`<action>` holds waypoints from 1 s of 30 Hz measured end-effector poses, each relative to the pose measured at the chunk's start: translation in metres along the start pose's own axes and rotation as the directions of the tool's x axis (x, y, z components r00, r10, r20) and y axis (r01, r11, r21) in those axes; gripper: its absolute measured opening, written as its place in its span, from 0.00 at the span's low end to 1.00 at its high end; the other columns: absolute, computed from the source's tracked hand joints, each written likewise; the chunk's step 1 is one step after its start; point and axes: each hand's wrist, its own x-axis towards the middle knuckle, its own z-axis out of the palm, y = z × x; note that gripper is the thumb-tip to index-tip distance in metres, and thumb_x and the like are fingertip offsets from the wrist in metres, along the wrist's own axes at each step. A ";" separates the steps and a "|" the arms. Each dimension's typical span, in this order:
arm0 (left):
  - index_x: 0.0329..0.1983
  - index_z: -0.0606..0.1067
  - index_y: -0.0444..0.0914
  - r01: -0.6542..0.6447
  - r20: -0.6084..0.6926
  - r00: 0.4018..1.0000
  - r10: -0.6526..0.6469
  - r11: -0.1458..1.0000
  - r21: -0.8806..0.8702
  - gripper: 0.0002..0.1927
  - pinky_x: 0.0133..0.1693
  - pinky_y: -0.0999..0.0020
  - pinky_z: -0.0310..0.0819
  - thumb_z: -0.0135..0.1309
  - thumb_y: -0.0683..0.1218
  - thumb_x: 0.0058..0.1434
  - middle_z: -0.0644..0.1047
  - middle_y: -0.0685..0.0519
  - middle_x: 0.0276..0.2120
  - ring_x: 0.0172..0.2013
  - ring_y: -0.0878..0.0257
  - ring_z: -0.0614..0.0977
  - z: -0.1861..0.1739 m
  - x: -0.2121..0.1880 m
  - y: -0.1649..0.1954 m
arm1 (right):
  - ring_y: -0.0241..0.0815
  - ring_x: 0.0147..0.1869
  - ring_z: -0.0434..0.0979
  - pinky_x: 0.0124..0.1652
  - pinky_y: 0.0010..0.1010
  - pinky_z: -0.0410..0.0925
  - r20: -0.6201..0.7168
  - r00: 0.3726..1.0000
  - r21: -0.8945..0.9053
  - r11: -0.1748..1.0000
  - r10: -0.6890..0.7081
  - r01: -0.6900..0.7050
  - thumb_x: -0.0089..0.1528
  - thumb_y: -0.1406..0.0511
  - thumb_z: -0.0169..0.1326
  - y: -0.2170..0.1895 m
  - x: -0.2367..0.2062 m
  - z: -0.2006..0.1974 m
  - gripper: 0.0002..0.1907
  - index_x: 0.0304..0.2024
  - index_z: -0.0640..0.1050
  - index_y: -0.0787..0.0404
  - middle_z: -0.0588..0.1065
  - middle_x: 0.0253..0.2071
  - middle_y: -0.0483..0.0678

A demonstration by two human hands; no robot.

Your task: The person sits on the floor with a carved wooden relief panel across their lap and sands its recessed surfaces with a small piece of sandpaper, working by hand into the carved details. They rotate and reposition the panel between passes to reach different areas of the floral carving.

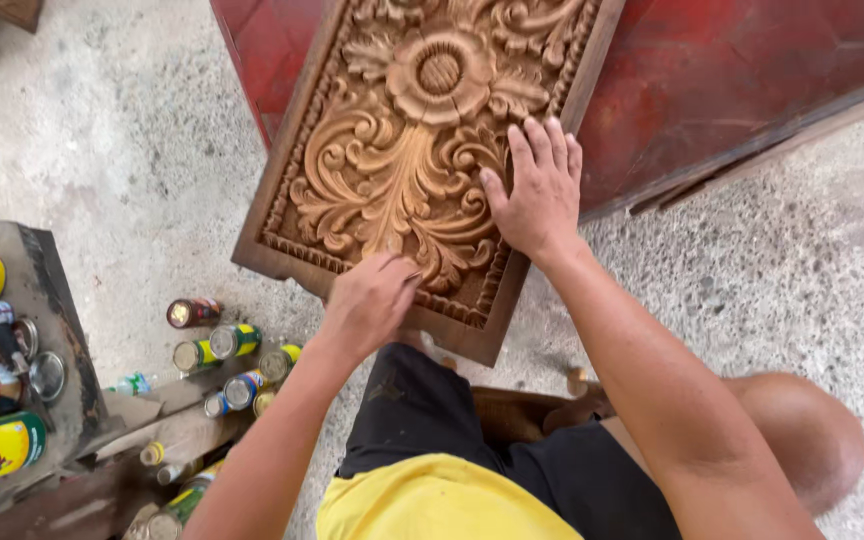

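Head view: carved wooden panel (402, 150) tilted on concrete floor (132, 150), top edge cut off.
Right hand (537, 195): flat on carving, fingers together.
Left hand (367, 305): curled at panel's lower edge; any pinched tool hidden.
Spray cans (222, 345): left, partly cropped.

We see a brown carved wooden panel (392, 160) with a flower and curling leaf pattern. Behind it the board (732, 70) is dark red. The floor (132, 150) is grey and speckled. The cans (222, 345) are yellow and green. The shirt (432, 500) is yellow, the shorts (422, 410) black.
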 end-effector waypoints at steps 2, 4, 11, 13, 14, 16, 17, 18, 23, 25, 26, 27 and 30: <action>0.38 0.77 0.36 0.201 -0.219 0.953 -0.211 0.977 -0.068 0.05 0.43 0.60 0.77 0.60 0.43 0.63 0.79 0.47 0.37 0.39 0.53 0.82 -0.016 -0.013 -0.005 | 0.59 0.78 0.52 0.72 0.52 0.44 -0.026 0.999 -0.024 1.000 -0.020 0.019 0.67 0.52 0.55 -0.002 -0.001 -0.002 0.33 0.67 0.69 0.65 0.63 0.70 0.58; 0.41 0.76 0.36 0.297 -0.473 0.761 -0.445 0.886 -0.356 0.08 0.43 0.64 0.77 0.59 0.45 0.66 0.79 0.49 0.39 0.39 0.61 0.80 -0.022 -0.013 -0.011 | 0.58 0.76 0.55 0.71 0.52 0.46 -0.025 0.998 -0.068 0.996 -0.057 0.055 0.66 0.52 0.55 -0.006 0.002 -0.005 0.32 0.66 0.71 0.65 0.65 0.69 0.58; 0.42 0.74 0.33 0.181 -0.659 0.466 -0.590 0.793 -0.582 0.09 0.42 0.71 0.75 0.58 0.45 0.71 0.77 0.53 0.37 0.37 0.68 0.77 -0.042 0.002 -0.054 | 0.55 0.66 0.65 0.64 0.50 0.53 0.135 0.978 -0.225 0.957 -0.156 0.184 0.62 0.48 0.57 -0.045 0.001 -0.023 0.31 0.57 0.75 0.63 0.72 0.56 0.56; 0.42 0.75 0.33 0.229 -0.637 0.503 -0.584 0.801 -0.554 0.09 0.39 0.72 0.75 0.58 0.45 0.71 0.78 0.54 0.34 0.35 0.68 0.78 -0.059 -0.004 -0.072 | 0.54 0.63 0.66 0.63 0.49 0.54 0.191 0.968 -0.249 0.945 -0.165 0.210 0.61 0.46 0.57 -0.057 -0.016 -0.025 0.33 0.55 0.76 0.64 0.73 0.54 0.55; 0.42 0.75 0.33 0.230 -0.601 0.548 -0.583 0.795 -0.562 0.08 0.38 0.72 0.75 0.57 0.45 0.70 0.78 0.55 0.33 0.33 0.68 0.78 -0.065 -0.006 -0.081 | 0.54 0.61 0.67 0.64 0.48 0.54 0.224 0.960 -0.266 0.938 -0.165 0.224 0.61 0.45 0.57 -0.060 -0.026 -0.024 0.34 0.55 0.76 0.65 0.73 0.52 0.55; 0.42 0.74 0.35 0.215 -0.501 0.593 -0.630 0.724 -0.656 0.08 0.35 0.72 0.74 0.57 0.45 0.70 0.77 0.57 0.30 0.31 0.69 0.77 -0.083 -0.013 -0.091 | 0.54 0.60 0.68 0.63 0.48 0.55 0.295 0.946 -0.291 0.930 -0.135 0.224 0.61 0.42 0.57 -0.066 -0.045 -0.019 0.35 0.53 0.77 0.66 0.74 0.50 0.55; 0.42 0.74 0.36 0.189 -0.448 0.591 -0.670 0.656 -0.731 0.08 0.34 0.72 0.73 0.57 0.46 0.70 0.77 0.57 0.29 0.29 0.69 0.76 -0.090 -0.016 -0.094 | 0.54 0.59 0.68 0.63 0.48 0.55 0.323 0.939 -0.299 0.930 -0.115 0.216 0.61 0.42 0.56 -0.067 -0.052 -0.015 0.35 0.52 0.77 0.65 0.74 0.49 0.55; 0.42 0.73 0.36 0.157 -0.395 0.597 -0.698 0.585 -0.796 0.08 0.32 0.72 0.72 0.57 0.46 0.70 0.76 0.58 0.28 0.28 0.69 0.75 -0.094 -0.020 -0.094 | 0.53 0.58 0.68 0.63 0.48 0.55 0.341 0.936 -0.308 0.929 -0.091 0.203 0.61 0.41 0.55 -0.065 -0.055 -0.011 0.34 0.51 0.78 0.64 0.74 0.49 0.55; 0.42 0.81 0.38 0.620 -0.008 0.716 -0.698 0.641 -0.451 0.10 0.34 0.67 0.76 0.61 0.48 0.62 0.83 0.52 0.33 0.31 0.65 0.81 -0.070 -0.073 -0.050 | 0.57 0.61 0.67 0.62 0.50 0.57 0.253 0.963 -0.097 0.988 -0.091 0.119 0.69 0.45 0.50 -0.047 -0.048 0.019 0.28 0.52 0.79 0.63 0.73 0.52 0.58; 0.41 0.82 0.38 0.539 -0.031 0.819 -0.573 0.787 -0.299 0.10 0.38 0.63 0.78 0.63 0.48 0.59 0.83 0.49 0.36 0.34 0.59 0.84 -0.057 -0.086 -0.042 | 0.59 0.65 0.66 0.65 0.51 0.56 0.096 0.982 -0.010 0.987 -0.161 0.163 0.71 0.47 0.50 -0.045 -0.046 0.034 0.27 0.56 0.78 0.64 0.73 0.55 0.58; 0.40 0.82 0.38 0.447 -0.054 0.880 -0.472 0.861 -0.241 0.10 0.40 0.61 0.78 0.62 0.47 0.60 0.83 0.47 0.36 0.36 0.55 0.84 -0.051 -0.089 -0.039 | 0.59 0.67 0.65 0.66 0.51 0.55 0.067 0.980 0.011 0.983 -0.186 0.186 0.73 0.48 0.50 -0.046 -0.046 0.041 0.28 0.59 0.77 0.65 0.72 0.58 0.59; 0.40 0.82 0.37 0.349 -0.077 0.927 -0.367 0.919 -0.182 0.09 0.42 0.58 0.77 0.62 0.47 0.60 0.82 0.45 0.37 0.38 0.51 0.83 -0.045 -0.091 -0.037 | 0.59 0.69 0.64 0.67 0.51 0.54 0.036 0.975 0.033 0.975 -0.219 0.218 0.75 0.49 0.50 -0.046 -0.048 0.045 0.28 0.62 0.76 0.67 0.71 0.60 0.60; 0.36 0.81 0.38 0.419 -0.103 0.900 -0.423 0.906 -0.060 0.07 0.42 0.56 0.75 0.61 0.46 0.58 0.81 0.46 0.33 0.37 0.49 0.82 -0.032 -0.085 -0.036 | 0.58 0.72 0.60 0.69 0.52 0.52 0.020 0.971 -0.080 0.967 -0.240 0.241 0.71 0.48 0.53 -0.049 -0.055 0.052 0.27 0.59 0.78 0.63 0.71 0.60 0.55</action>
